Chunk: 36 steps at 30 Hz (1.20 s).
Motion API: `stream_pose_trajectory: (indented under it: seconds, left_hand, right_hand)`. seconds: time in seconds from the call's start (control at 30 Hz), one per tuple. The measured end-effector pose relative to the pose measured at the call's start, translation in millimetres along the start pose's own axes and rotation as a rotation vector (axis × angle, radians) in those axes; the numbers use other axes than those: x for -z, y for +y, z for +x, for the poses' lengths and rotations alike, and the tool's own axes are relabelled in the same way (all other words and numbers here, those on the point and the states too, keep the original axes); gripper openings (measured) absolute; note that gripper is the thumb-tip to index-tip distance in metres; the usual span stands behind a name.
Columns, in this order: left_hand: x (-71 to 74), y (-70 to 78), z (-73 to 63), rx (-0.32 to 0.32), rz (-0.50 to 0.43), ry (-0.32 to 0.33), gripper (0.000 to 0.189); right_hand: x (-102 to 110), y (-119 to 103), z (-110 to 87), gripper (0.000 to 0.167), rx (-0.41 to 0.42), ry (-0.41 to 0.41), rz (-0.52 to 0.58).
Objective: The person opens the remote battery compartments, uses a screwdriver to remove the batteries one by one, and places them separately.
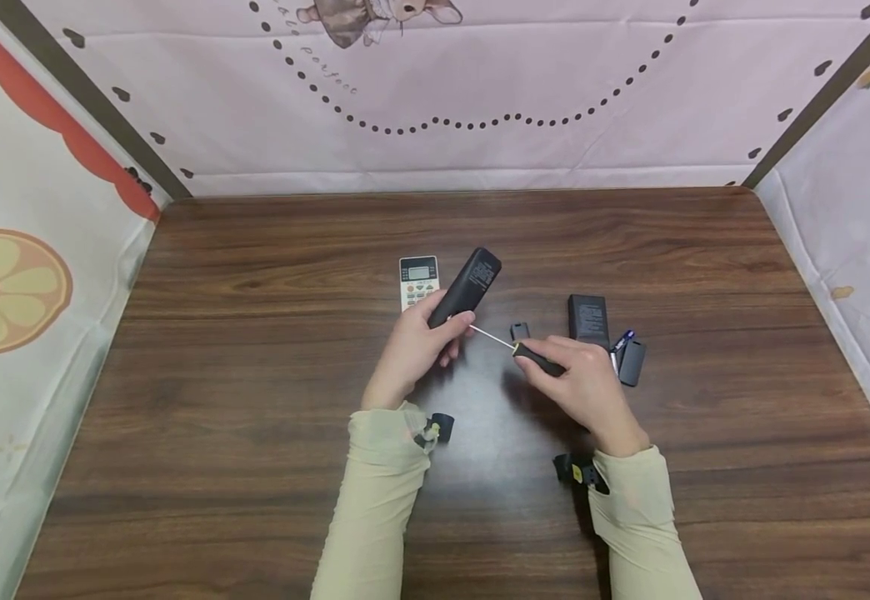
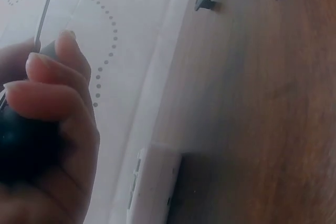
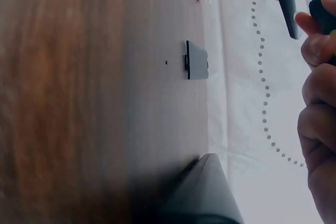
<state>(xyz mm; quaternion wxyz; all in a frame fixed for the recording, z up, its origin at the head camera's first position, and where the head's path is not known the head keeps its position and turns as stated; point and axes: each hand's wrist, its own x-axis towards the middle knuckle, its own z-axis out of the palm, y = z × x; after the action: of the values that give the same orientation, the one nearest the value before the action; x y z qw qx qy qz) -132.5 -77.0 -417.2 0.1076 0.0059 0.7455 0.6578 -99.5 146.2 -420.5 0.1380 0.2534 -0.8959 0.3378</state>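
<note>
In the head view my left hand (image 1: 420,342) grips a black remote control (image 1: 468,283), its labelled back facing up and its far end angled to the right. My right hand (image 1: 573,375) holds a screwdriver (image 1: 540,360) by its dark handle. The thin metal shaft points left, with its tip at the remote's lower end beside my left thumb. Curled fingers of the left hand (image 2: 58,98) show in the left wrist view, with the shaft rising above them. The right wrist view has the right hand (image 3: 320,93) round the handle, at the right edge.
A white remote control (image 1: 419,279) with a small screen lies behind my left hand. On the table (image 1: 255,483), a small dark cover (image 1: 519,331) sits beyond the screwdriver. Near my right hand are a black labelled block (image 1: 588,317), a blue pen (image 1: 622,340) and a dark flat piece (image 1: 632,364).
</note>
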Motion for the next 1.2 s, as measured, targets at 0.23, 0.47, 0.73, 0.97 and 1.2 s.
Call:
stream_pose_trajectory:
  seconds: [0.23,0.47,0.73,0.97,1.2]
  left_hand:
    - [-2.6,-2.0,-0.9,-0.012,-0.083,-0.046,0.034]
    - [-4.4,-2.5,-1.0,-0.014,-0.174,-0.069,0.037]
    - [-3.9,0.2,-2.8,0.007,-0.215,-0.106,0.038]
    - [-1.3,-0.3,-3.5,0.0,-0.22,-0.15,0.041]
    - [2.6,0.9,-4.3,0.014,-0.187,-0.138,0.044]
  right_hand:
    - [2.4,5.2,-0.3,0.023,-0.021,-0.041,0.061]
    - [4.6,6.8,-1.5,0.023,-0.052,-0.066,0.107]
    - [7.1,8.2,-2.5,0.024,-0.063,-0.086,0.144]
    - [8.0,9.6,-3.9,0.024,-0.082,-0.101,0.176]
    - [8.4,7.4,-2.9,0.024,-0.098,-0.117,0.187]
